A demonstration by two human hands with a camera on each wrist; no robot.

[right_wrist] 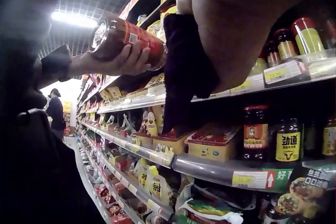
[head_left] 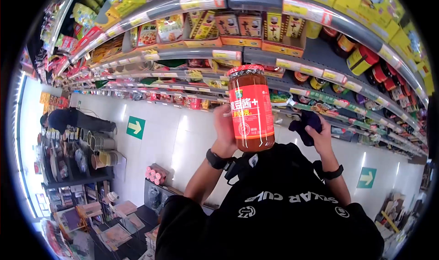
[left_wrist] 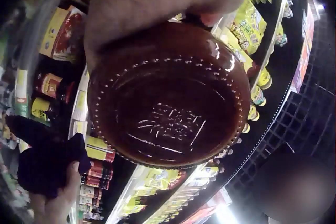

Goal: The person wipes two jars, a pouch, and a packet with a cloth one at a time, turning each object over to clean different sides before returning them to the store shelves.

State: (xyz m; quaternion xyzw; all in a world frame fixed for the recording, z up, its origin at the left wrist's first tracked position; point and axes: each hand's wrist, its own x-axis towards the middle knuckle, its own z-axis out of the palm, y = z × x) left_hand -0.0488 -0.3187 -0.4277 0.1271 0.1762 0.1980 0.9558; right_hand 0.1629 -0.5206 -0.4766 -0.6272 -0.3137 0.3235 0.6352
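My left hand (head_left: 224,128) grips a large glass jar of soybean paste (head_left: 251,111) with a red label and a red patterned lid, held up before the shelves. In the left wrist view the jar's dotted glass base (left_wrist: 170,113) faces the camera. The right wrist view shows the left fingers (right_wrist: 134,58) wrapped around the jar's side. A dark cloth (head_left: 305,126) is bunched in my right hand (head_left: 322,134), thumb pressed on it. Seen from the right wrist, the cloth (right_wrist: 186,66) hangs down in front of a shelf.
Long shelves (right_wrist: 210,169) carry boxed seasonings, pouches and sauce jars (right_wrist: 256,132). Another person (head_left: 80,120) in dark clothes bends over at the left. Near that person stands a rack of containers (head_left: 103,141). Green arrow signs (head_left: 136,127) mark the pale floor.
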